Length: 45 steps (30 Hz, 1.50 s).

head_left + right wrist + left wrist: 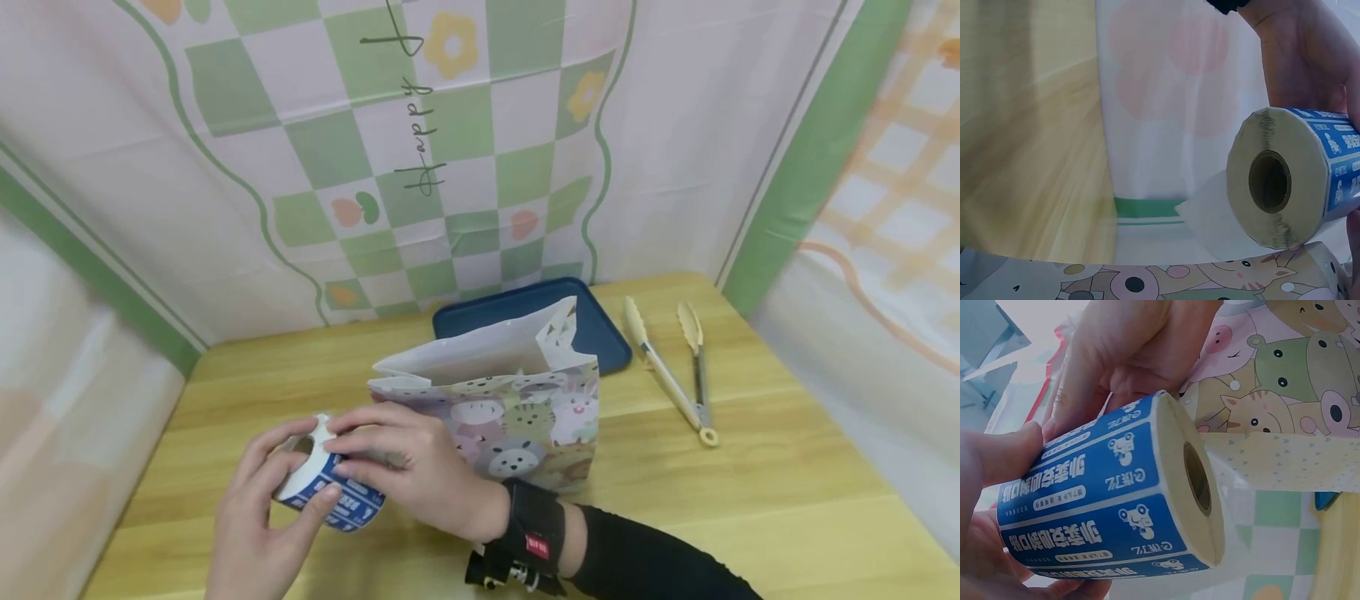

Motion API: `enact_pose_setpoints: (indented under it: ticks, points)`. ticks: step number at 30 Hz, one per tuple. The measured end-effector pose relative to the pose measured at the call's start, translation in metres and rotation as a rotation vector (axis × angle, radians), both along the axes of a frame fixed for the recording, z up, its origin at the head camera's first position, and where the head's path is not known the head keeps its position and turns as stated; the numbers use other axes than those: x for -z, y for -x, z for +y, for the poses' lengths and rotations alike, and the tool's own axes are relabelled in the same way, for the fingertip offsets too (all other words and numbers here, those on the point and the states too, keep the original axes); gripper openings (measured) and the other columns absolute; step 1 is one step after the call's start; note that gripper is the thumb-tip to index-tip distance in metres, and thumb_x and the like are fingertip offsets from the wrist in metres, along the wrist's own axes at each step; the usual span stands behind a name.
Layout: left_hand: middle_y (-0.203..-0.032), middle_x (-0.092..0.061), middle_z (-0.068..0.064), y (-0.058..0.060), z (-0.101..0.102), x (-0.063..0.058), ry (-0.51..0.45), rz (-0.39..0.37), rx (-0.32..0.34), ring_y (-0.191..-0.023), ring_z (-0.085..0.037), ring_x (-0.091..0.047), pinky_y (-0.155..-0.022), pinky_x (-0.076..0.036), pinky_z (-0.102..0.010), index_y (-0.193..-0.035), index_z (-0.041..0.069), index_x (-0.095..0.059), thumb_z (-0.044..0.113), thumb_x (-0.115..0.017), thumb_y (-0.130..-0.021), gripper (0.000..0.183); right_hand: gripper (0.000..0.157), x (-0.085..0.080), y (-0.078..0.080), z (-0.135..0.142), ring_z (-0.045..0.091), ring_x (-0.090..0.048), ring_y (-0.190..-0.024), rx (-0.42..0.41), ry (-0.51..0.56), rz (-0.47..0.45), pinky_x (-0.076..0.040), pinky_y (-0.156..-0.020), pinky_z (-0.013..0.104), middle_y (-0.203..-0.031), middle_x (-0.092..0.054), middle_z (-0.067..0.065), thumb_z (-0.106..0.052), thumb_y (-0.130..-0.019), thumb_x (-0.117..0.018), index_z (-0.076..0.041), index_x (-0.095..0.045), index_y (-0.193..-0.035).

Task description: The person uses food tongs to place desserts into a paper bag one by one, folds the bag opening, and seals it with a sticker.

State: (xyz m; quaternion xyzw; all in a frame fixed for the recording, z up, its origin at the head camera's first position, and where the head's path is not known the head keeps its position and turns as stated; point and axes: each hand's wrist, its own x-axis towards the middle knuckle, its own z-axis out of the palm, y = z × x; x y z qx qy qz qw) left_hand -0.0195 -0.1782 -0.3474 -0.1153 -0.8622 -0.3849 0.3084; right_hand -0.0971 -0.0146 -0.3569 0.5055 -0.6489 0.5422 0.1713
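A roll of blue-and-white printed stickers (348,504) is tilted between both hands in front and to the left of the paper bag. The left hand (258,508) grips it, thumb on the printed side and fingers at the pale end by the core hole. From the right, the right hand (435,467) holds the upper part of the roll, its fingertips over the edge and its thumb on the labels. The left wrist view shows the printed rows of the roll (1097,500) close up. In the right wrist view, the roll (1310,181) turns its pale end and hollow core to the camera.
Just behind the right hand stands an upright paper bag (517,425) with cartoon animals, its top open. A dark blue tray (600,333) lies partly behind it. Spread tongs (671,379) with cream tips rest at the right. Printed curtains (465,125) surround the wooden table (750,500).
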Motion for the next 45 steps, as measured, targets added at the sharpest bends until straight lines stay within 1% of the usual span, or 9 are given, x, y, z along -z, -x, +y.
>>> enact_pose_setpoints:
  ticks: [3, 10, 13, 17, 22, 32, 35, 39, 45]
  points:
    - [-0.122, -0.057, -0.005, 0.0, 0.0, 0.0, -0.012, 0.011, 0.024, -0.108, -0.008, -0.05, -0.081, -0.039, -0.006, -0.081, 0.005, -0.065, -0.011, -0.08, -0.059, 0.031, 0.024, 0.001, -0.001, -0.001, 0.01, -0.054, -0.112, -0.026, 0.021, -0.042, -0.049, -0.09, 0.022, -0.114, -0.064, 0.012, -0.001, -0.08, -0.072, 0.001, -0.07, -0.104]
    - [-0.122, -0.057, -0.005, 0.001, 0.001, 0.001, -0.027, 0.017, 0.028, -0.107, -0.006, -0.051, -0.078, -0.041, -0.004, -0.081, 0.004, -0.065, -0.012, -0.08, -0.059, 0.031, 0.023, 0.004, -0.003, -0.003, 0.014, -0.055, -0.113, -0.075, 0.09, -0.166, -0.049, -0.093, 0.03, -0.114, -0.065, 0.016, 0.003, -0.079, -0.071, 0.003, -0.069, -0.103]
    - [-0.124, -0.055, -0.002, 0.001, 0.0, 0.0, -0.055, 0.007, 0.062, -0.107, -0.007, -0.052, -0.079, -0.043, -0.005, -0.082, 0.001, -0.064, -0.016, -0.078, -0.06, 0.031, 0.029, 0.004, -0.004, -0.004, 0.014, -0.055, -0.114, -0.075, 0.093, -0.177, -0.047, -0.095, 0.032, -0.117, -0.065, 0.017, 0.003, -0.079, -0.071, 0.005, -0.067, -0.107]
    - [-0.127, -0.052, -0.001, 0.0, 0.0, -0.002, -0.119, -0.01, 0.148, -0.11, -0.01, -0.052, -0.085, -0.046, -0.008, -0.083, -0.006, -0.061, -0.025, -0.072, -0.06, 0.031, 0.034, 0.004, -0.004, -0.004, 0.013, -0.054, -0.114, -0.081, 0.089, -0.188, -0.046, -0.096, 0.032, -0.119, -0.065, 0.016, 0.002, -0.078, -0.072, 0.006, -0.065, -0.111]
    - [-0.128, -0.052, -0.006, 0.0, 0.001, -0.004, -0.146, -0.019, 0.19, -0.11, -0.013, -0.053, -0.086, -0.046, -0.01, -0.083, -0.009, -0.061, -0.027, -0.071, -0.059, 0.032, 0.029, 0.007, -0.003, -0.003, 0.015, -0.054, -0.114, -0.116, 0.118, -0.247, -0.046, -0.096, 0.035, -0.118, -0.064, 0.017, 0.004, -0.078, -0.071, 0.006, -0.066, -0.107]
    - [-0.123, -0.054, -0.016, -0.001, 0.006, -0.005, -0.183, -0.079, 0.144, -0.108, -0.016, -0.054, -0.083, -0.048, -0.01, -0.079, -0.006, -0.061, -0.026, -0.072, -0.059, 0.031, 0.024, 0.01, -0.006, -0.005, 0.019, -0.054, -0.113, -0.135, 0.19, -0.285, -0.048, -0.094, 0.037, -0.115, -0.063, 0.02, 0.009, -0.077, -0.07, 0.008, -0.066, -0.1]
    - [-0.124, -0.055, -0.01, -0.002, 0.007, -0.007, -0.192, -0.103, 0.122, -0.109, -0.015, -0.054, -0.083, -0.048, -0.01, -0.08, -0.004, -0.061, -0.023, -0.074, -0.061, 0.03, 0.023, 0.01, -0.009, -0.006, 0.022, -0.054, -0.112, -0.157, 0.216, -0.305, -0.051, -0.089, 0.038, -0.115, -0.06, 0.023, 0.013, -0.077, -0.068, 0.01, -0.064, -0.099]
    - [-0.124, -0.055, -0.004, -0.003, 0.009, -0.009, -0.189, -0.094, 0.106, -0.109, -0.014, -0.053, -0.084, -0.047, -0.009, -0.081, -0.004, -0.062, -0.021, -0.074, -0.063, 0.028, 0.023, 0.01, -0.012, -0.008, 0.025, -0.054, -0.111, -0.166, 0.248, -0.327, -0.054, -0.084, 0.037, -0.115, -0.058, 0.027, 0.018, -0.077, -0.065, 0.013, -0.062, -0.099]
    - [-0.124, -0.055, -0.001, -0.004, 0.009, -0.009, -0.208, -0.111, 0.087, -0.11, -0.014, -0.053, -0.087, -0.045, -0.009, -0.081, -0.003, -0.063, -0.02, -0.074, -0.065, 0.026, 0.021, 0.012, -0.014, -0.012, 0.028, -0.057, -0.11, -0.137, 0.314, -0.294, -0.053, -0.086, 0.04, -0.112, -0.061, 0.031, 0.02, -0.074, -0.066, 0.018, -0.063, -0.095]
